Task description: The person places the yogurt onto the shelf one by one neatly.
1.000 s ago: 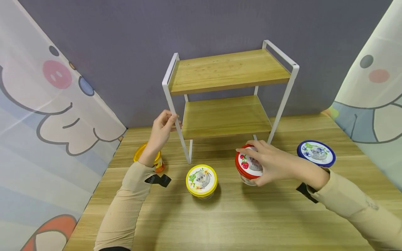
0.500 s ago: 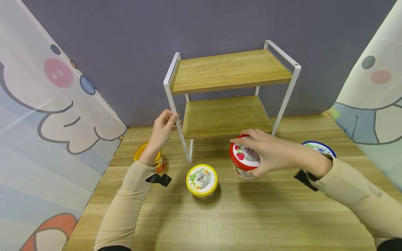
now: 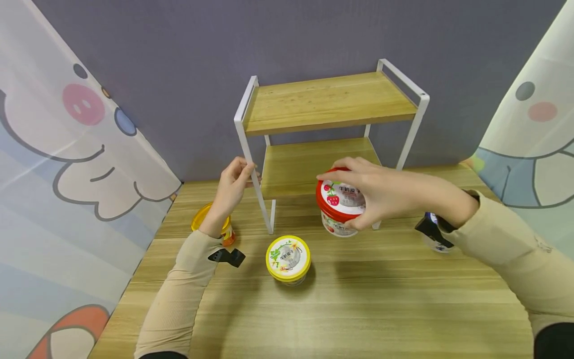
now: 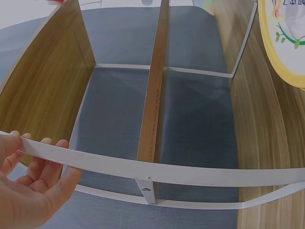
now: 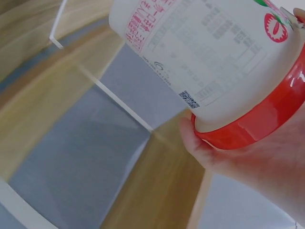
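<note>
**Red-lidded tub (image 3: 333, 219) rises in the right hand (image 3: 381, 192)**

Higher and farther left than half a second ago, the white tub, red berries printed on lid and side, hangs above the desk (image 3: 358, 309), its rim gripped by widely spread fingers. Fingers of the left hand (image 3: 232, 180) curl around a post of the one two-shelf rack (image 3: 329, 102). Four tubs show: the held one; one yellow-lidded tub (image 3: 288, 259), between and nearer than both hands' fingers; one orange-lidded tub (image 3: 227, 233), below the left fingers; one blue-lidded tub (image 3: 436, 245), right of the right fingers, partly hidden.
</note>
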Demonstrator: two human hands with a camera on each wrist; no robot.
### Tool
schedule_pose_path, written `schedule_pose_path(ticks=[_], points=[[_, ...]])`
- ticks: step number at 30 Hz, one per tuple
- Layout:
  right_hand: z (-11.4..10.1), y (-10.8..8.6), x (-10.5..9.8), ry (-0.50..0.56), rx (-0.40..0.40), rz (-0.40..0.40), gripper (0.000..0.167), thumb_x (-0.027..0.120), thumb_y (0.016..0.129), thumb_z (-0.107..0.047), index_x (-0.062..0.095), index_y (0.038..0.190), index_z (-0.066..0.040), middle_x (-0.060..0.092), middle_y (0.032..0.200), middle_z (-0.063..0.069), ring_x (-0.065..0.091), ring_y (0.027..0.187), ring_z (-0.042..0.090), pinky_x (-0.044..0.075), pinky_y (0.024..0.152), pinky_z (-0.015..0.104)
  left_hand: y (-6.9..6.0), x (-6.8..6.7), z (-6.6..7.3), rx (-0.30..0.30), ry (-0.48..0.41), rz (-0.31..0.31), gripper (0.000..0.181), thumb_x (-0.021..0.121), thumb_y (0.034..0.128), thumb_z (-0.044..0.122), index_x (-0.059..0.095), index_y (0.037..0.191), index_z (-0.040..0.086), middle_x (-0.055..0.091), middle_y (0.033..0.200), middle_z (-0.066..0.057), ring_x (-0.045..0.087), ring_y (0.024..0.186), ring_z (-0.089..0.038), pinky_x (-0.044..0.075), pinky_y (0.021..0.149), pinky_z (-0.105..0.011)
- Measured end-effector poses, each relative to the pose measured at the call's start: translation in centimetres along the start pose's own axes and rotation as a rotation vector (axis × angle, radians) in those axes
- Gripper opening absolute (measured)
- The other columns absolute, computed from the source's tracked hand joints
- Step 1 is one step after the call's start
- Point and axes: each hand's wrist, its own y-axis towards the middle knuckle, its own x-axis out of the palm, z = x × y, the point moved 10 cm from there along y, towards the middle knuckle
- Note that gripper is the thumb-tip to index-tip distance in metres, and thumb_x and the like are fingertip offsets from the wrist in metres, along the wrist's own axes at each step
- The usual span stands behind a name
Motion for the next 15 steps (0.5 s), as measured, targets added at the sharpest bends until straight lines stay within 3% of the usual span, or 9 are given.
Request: schedule_pose_path(ticks=[8, 15], points=[[-0.7, 1.5, -2.5, -0.014, -0.01, -0.011, 0.073, 0.071, 0.065, -0.031, 0.041, 0.13, -0.015, 0.039, 0.119, 0.007, 0.04, 0.104, 0.02, 0.044, 0.077, 0.033, 0.0, 0.0, -0.1, -0.003, 0.002, -0.005, 0.025, 0.041, 0.0942, 0.014, 0.047, 0.098, -0.011, 0.056, 0.078, -0.002, 0.061, 0.074, -0.019, 0.054, 0.069, -0.029], [-1.0, 2.7, -4.5, -0.002, 0.046, -0.023, 0.073, 0.072, 0.066, -0.032, 0.04, 0.131, -0.017, 0.039, 0.119, 0.004, 0.041, 0.1, 0.017, 0.045, 0.076, 0.03, -0.1, 0.0, -0.1, -0.007, 0.013, -0.001, 0.024, 0.042, 0.0943, 0.013, 0.048, 0.098, -0.01, 0.056, 0.078, 0.0, 0.061, 0.08, -0.03, 0.054, 0.071, -0.033]])
